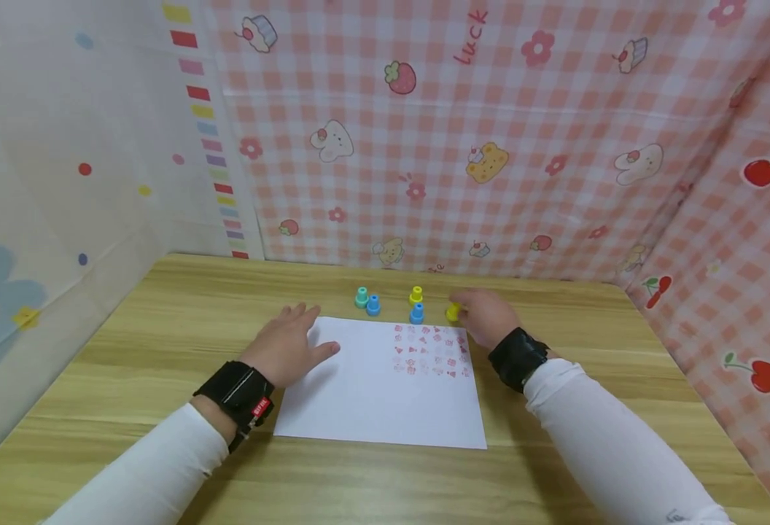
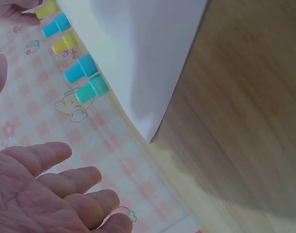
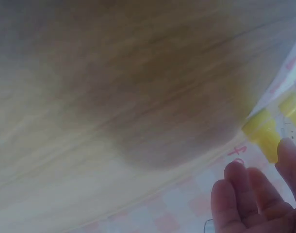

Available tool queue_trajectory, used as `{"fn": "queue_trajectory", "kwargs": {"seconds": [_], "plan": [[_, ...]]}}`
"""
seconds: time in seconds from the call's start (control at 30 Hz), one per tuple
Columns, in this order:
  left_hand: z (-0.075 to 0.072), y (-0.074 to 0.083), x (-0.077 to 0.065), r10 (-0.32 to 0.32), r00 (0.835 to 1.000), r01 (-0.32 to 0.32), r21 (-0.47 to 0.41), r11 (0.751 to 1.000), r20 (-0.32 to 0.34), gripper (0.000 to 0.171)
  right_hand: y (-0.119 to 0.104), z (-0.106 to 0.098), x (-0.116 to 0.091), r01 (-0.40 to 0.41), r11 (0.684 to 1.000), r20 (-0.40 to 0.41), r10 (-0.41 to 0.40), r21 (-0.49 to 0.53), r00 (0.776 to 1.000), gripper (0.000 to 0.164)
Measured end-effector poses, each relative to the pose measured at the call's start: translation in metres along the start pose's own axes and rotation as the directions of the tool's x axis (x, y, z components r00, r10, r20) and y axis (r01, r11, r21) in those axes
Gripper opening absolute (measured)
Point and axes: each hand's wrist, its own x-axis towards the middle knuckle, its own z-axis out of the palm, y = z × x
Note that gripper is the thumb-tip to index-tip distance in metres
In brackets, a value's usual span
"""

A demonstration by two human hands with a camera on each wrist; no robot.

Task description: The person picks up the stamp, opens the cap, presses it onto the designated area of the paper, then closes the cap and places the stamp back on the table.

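My right hand (image 1: 486,317) is at a small yellow stamp (image 1: 453,312) standing past the paper's far right corner. Its thumb (image 3: 289,162) and fingers close about the stamp's narrow handle; part of the grip is hidden. A sheet of white paper (image 1: 372,394) lies on the table, with rows of small red and pink prints (image 1: 431,350) in its upper right part. Over the paper's left edge my left hand (image 1: 286,346) hovers with fingers spread, holding nothing. Beyond the far edge stand a teal stamp (image 1: 362,298), two blue stamps (image 1: 373,305) and another yellow stamp (image 1: 415,296).
The wooden table (image 1: 385,485) runs back to a pink checked cloth wall (image 1: 372,168). White cloth (image 1: 96,117) hangs on the left and more checked cloth (image 1: 739,240) on the right.
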Motion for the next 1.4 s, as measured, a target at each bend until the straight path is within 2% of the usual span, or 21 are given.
{"fn": "queue_trajectory", "kwargs": {"seconds": [0.23,0.3,0.4,0.53,0.6,0.67,0.77,0.87,0.93,1.0,1.03,1.2,1.33,1.4], "plan": [[0.003,0.002,0.0,0.008,1.0,-0.008,-0.013,1.0,-0.005,0.08,0.0,0.006,0.004,-0.027,0.999,-0.002,0.027,-0.02,1.0,0.026],[0.004,0.002,0.001,0.012,1.0,-0.012,-0.025,1.0,-0.002,0.08,-0.002,0.004,0.004,-0.064,0.998,0.003,0.064,-0.007,0.998,0.025],[0.006,0.005,0.002,0.018,1.0,-0.018,-0.066,0.998,-0.005,0.081,-0.01,-0.006,0.0,-0.137,0.988,-0.015,0.139,0.075,0.99,0.023],[0.008,0.011,0.001,0.027,0.999,-0.03,-0.162,0.986,-0.021,0.079,-0.032,-0.02,-0.012,-0.193,0.939,-0.058,0.218,0.283,0.974,0.018],[0.009,0.014,0.001,0.031,0.999,-0.038,-0.216,0.976,-0.034,0.077,-0.047,-0.024,-0.019,-0.21,0.885,-0.035,0.246,0.415,0.969,0.017],[0.01,0.019,0.0,0.042,0.998,-0.055,-0.269,0.962,-0.055,0.072,-0.062,-0.024,-0.026,-0.219,0.803,0.019,0.25,0.554,0.968,0.017],[0.013,0.027,0.0,0.072,0.993,-0.1,-0.36,0.928,-0.09,0.064,-0.081,-0.02,-0.033,-0.238,0.622,0.119,0.226,0.746,0.967,0.017],[0.017,0.035,0.0,0.107,0.987,-0.151,-0.468,0.871,-0.12,0.057,-0.095,-0.013,-0.037,-0.242,0.443,0.179,0.18,0.863,0.967,0.019],[0.02,0.038,0.0,0.115,0.985,-0.168,-0.522,0.836,-0.132,0.052,-0.104,-0.008,-0.039,-0.239,0.36,0.198,0.148,0.902,0.969,0.021],[0.023,0.041,0.0,0.122,0.983,-0.18,-0.56,0.809,-0.14,0.048,-0.111,-0.005,-0.041,-0.24,0.31,0.212,0.121,0.92,0.97,0.022],[0.025,0.043,0.0,0.124,0.981,-0.186,-0.565,0.804,-0.147,0.046,-0.114,-0.003,-0.041,-0.241,0.294,0.218,0.109,0.925,0.97,0.022],[0.031,0.045,-0.001,0.116,0.98,-0.186,-0.554,0.811,-0.16,0.039,-0.124,0.007,-0.045,-0.24,0.234,0.228,0.077,0.942,0.971,0.019],[0.032,0.046,-0.001,0.098,0.984,-0.167,-0.565,0.808,-0.152,0.034,-0.126,0.007,-0.048,-0.236,0.209,0.229,0.058,0.949,0.972,0.018],[0.033,0.046,-0.001,0.091,0.985,-0.158,-0.581,0.798,-0.143,0.031,-0.127,0.006,-0.048,-0.234,0.212,0.23,0.042,0.949,0.972,0.018]]}}
